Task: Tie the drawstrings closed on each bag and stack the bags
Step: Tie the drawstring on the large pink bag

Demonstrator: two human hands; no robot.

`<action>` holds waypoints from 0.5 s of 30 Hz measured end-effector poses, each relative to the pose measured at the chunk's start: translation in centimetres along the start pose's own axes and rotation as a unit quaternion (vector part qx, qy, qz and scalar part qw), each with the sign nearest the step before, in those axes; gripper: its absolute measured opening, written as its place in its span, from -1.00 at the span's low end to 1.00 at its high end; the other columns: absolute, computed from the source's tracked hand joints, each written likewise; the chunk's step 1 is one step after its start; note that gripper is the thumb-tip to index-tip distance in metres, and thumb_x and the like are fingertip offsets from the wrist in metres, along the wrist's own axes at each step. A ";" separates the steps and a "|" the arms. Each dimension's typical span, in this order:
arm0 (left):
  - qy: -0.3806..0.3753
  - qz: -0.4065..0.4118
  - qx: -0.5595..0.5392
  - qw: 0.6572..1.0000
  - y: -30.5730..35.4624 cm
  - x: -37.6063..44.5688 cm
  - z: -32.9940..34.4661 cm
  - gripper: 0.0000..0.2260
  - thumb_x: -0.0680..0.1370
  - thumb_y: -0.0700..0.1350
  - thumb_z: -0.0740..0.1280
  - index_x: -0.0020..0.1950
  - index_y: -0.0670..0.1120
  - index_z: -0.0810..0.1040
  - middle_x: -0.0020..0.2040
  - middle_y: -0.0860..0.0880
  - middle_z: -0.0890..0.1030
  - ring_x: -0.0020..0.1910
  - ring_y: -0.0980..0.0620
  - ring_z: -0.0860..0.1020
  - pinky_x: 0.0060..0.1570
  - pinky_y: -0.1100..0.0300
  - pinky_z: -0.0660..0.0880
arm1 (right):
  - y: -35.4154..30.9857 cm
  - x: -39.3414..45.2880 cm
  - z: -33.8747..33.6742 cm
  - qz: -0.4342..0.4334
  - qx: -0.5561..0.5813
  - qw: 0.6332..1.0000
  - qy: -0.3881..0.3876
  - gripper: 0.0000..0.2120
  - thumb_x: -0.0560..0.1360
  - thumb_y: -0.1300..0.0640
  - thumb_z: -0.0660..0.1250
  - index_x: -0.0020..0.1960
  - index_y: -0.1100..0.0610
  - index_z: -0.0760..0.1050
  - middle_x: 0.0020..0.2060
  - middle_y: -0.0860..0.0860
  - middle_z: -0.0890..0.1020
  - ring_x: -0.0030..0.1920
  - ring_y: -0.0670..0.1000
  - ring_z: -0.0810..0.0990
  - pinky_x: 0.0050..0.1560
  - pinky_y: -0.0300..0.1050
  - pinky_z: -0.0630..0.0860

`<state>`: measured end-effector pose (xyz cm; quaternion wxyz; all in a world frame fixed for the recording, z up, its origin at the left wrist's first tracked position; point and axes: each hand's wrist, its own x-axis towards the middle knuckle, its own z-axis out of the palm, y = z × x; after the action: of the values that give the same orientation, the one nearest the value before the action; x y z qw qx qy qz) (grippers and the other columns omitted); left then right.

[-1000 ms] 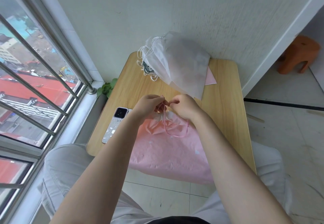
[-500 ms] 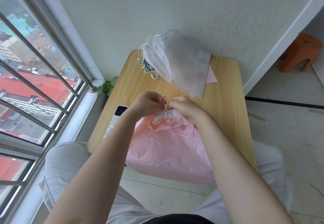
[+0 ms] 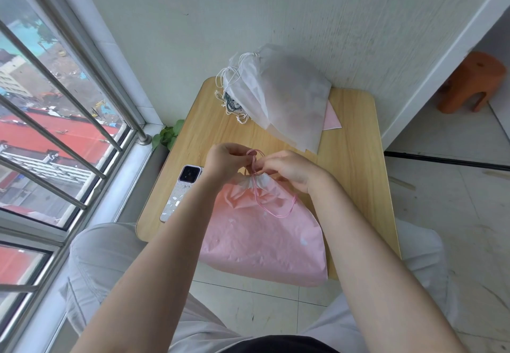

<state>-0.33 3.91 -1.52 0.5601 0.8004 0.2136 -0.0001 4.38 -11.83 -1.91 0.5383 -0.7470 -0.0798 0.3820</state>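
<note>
A pink drawstring bag (image 3: 265,236) lies on the small wooden table (image 3: 356,165), its lower part hanging over the front edge. Its mouth is gathered tight just below my hands. My left hand (image 3: 225,161) and my right hand (image 3: 289,169) meet above the gathered mouth, and each pinches the pink drawstring (image 3: 252,156), which forms a small loop between them. A longer loop of the same cord lies slack on the bag. At the back of the table, against the wall, sits a pile of white translucent drawstring bags (image 3: 284,104) with white cords bunched at its left.
A phone (image 3: 182,191) in a pale case lies on the table left of the pink bag. A pink sheet (image 3: 332,119) pokes out under the white pile. Barred window at left, small green plant (image 3: 167,136) in the corner, orange stool (image 3: 469,82) on the floor at right.
The bag's mouth has been drawn tighter and my hands have closed together over it; a small loop of cord now stands up between my fingers.
</note>
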 end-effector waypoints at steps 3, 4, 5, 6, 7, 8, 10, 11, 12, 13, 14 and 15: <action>-0.015 0.000 -0.008 1.000 0.1 0.1 -0.2 -0.95 0.48 -0.21 0.47 -0.07 -0.15 0.70 -0.33 0.01 0.65 -0.46 0.31 0.52 -0.38 0.46 0.41 | 0.2 0.3 0.1 -0.012 -0.044 0.999 0.024 -0.65 0.33 0.05 0.28 -0.01 0.18 0.69 -0.16 0.05 0.64 -0.14 -0.03 0.51 -0.11 -0.15 0.38; -0.014 -0.002 -0.008 1.000 0.1 0.1 -0.2 -0.93 0.49 -0.17 0.48 -0.07 -0.16 0.70 -0.30 -0.02 0.66 -0.42 0.27 0.53 -0.35 0.43 0.43 | 0.3 0.4 0.1 -0.018 -0.066 0.997 0.033 -0.68 0.39 0.07 0.27 0.00 0.20 0.67 -0.19 0.05 0.60 -0.15 -0.02 0.48 -0.11 -0.13 0.36; -0.011 -0.007 -0.011 1.000 -0.1 0.2 -0.2 -0.90 0.49 -0.15 0.47 -0.06 -0.17 0.70 -0.27 -0.05 0.67 -0.37 0.21 0.55 -0.29 0.38 0.46 | 0.3 0.5 0.1 -0.027 -0.084 0.995 0.039 -0.72 0.46 0.10 0.27 0.01 0.22 0.66 -0.19 0.04 0.59 -0.15 -0.02 0.47 -0.11 -0.11 0.37; -0.010 -0.015 -0.021 1.000 -0.1 0.2 -0.1 -0.88 0.50 -0.14 0.47 -0.05 -0.18 0.70 -0.25 -0.09 0.68 -0.33 0.15 0.57 -0.22 0.30 0.48 | 0.4 0.7 0.2 -0.033 -0.102 0.993 0.051 -0.76 0.51 0.14 0.25 0.02 0.21 0.65 -0.17 0.05 0.61 -0.14 -0.03 0.48 -0.10 -0.11 0.39; -0.010 -0.024 -0.037 0.999 -0.2 0.2 0.0 -0.88 0.51 -0.14 0.45 -0.06 -0.19 0.70 -0.22 -0.11 0.69 -0.31 0.10 0.59 -0.18 0.24 0.51 | 0.4 0.7 0.3 -0.041 -0.118 0.990 0.067 -0.78 0.52 0.19 0.23 0.00 0.21 0.63 -0.13 0.07 0.63 -0.13 -0.03 0.48 -0.10 -0.11 0.40; -0.011 -0.031 -0.056 0.998 -0.3 0.2 0.1 -0.89 0.53 -0.14 0.43 -0.08 -0.18 0.69 -0.21 -0.12 0.69 -0.29 0.07 0.61 -0.16 0.19 0.53 | 0.5 0.8 0.5 -0.045 -0.130 0.987 0.086 -0.81 0.50 0.24 0.19 -0.04 0.22 0.58 -0.14 0.09 0.62 -0.14 -0.01 0.47 -0.14 -0.10 0.38; -0.015 -0.039 -0.092 0.995 -0.3 0.1 0.2 -0.86 0.58 -0.15 0.37 -0.13 -0.15 0.67 -0.20 -0.11 0.68 -0.30 0.06 0.63 -0.16 0.18 0.53 | 0.8 1.2 0.7 -0.043 -0.109 0.983 0.139 -0.84 0.44 0.28 0.16 -0.06 0.18 0.49 -0.18 0.07 0.56 -0.17 0.03 0.45 -0.21 -0.11 0.36; -0.015 -0.043 -0.110 0.993 -0.3 0.1 0.3 -0.82 0.60 -0.14 0.33 -0.15 -0.14 0.65 -0.21 -0.11 0.67 -0.32 0.06 0.63 -0.19 0.19 0.52 | 1.1 1.3 0.8 -0.047 -0.076 0.980 0.176 -0.84 0.43 0.28 0.16 -0.04 0.18 0.47 -0.16 0.07 0.57 -0.19 0.02 0.46 -0.22 -0.11 0.37; -0.014 -0.050 -0.129 0.990 -0.2 0.1 0.3 -0.79 0.62 -0.13 0.30 -0.16 -0.14 0.63 -0.22 -0.10 0.66 -0.33 0.05 0.63 -0.22 0.21 0.50 | 1.2 1.3 0.8 -0.059 -0.035 0.973 0.220 -0.82 0.41 0.27 0.17 -0.01 0.20 0.45 -0.13 0.09 0.58 -0.19 0.02 0.46 -0.22 -0.12 0.38; -0.011 -0.060 -0.147 0.987 -0.2 0.1 0.3 -0.77 0.64 -0.12 0.27 -0.17 -0.15 0.61 -0.23 -0.10 0.66 -0.34 0.03 0.64 -0.25 0.21 0.49 | 1.2 1.1 0.8 -0.084 0.018 0.962 0.260 -0.79 0.40 0.27 0.17 0.02 0.23 0.43 -0.13 0.10 0.56 -0.20 0.01 0.45 -0.22 -0.12 0.38; -0.008 -0.071 -0.161 0.984 -0.2 0.1 0.3 -0.76 0.65 -0.12 0.25 -0.17 -0.15 0.59 -0.24 -0.10 0.66 -0.34 0.01 0.64 -0.26 0.20 0.48 | 1.1 0.9 0.7 -0.105 0.083 0.949 0.285 -0.76 0.38 0.28 0.18 0.04 0.27 0.42 -0.13 0.08 0.52 -0.20 -0.01 0.44 -0.21 -0.14 0.39; -0.006 -0.081 -0.171 0.982 -0.2 0.1 0.3 -0.75 0.65 -0.12 0.24 -0.18 -0.15 0.57 -0.24 -0.10 0.66 -0.34 -0.01 0.64 -0.26 0.18 0.49 | 1.0 0.6 0.6 -0.128 0.160 0.933 0.296 -0.74 0.39 0.29 0.19 0.08 0.30 0.42 -0.11 0.07 0.49 -0.21 -0.04 0.46 -0.21 -0.19 0.44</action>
<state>-0.20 3.74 -1.86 0.6880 0.6731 0.2711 -0.0135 4.14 -11.47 -3.19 0.6946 -0.7133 0.0504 0.0792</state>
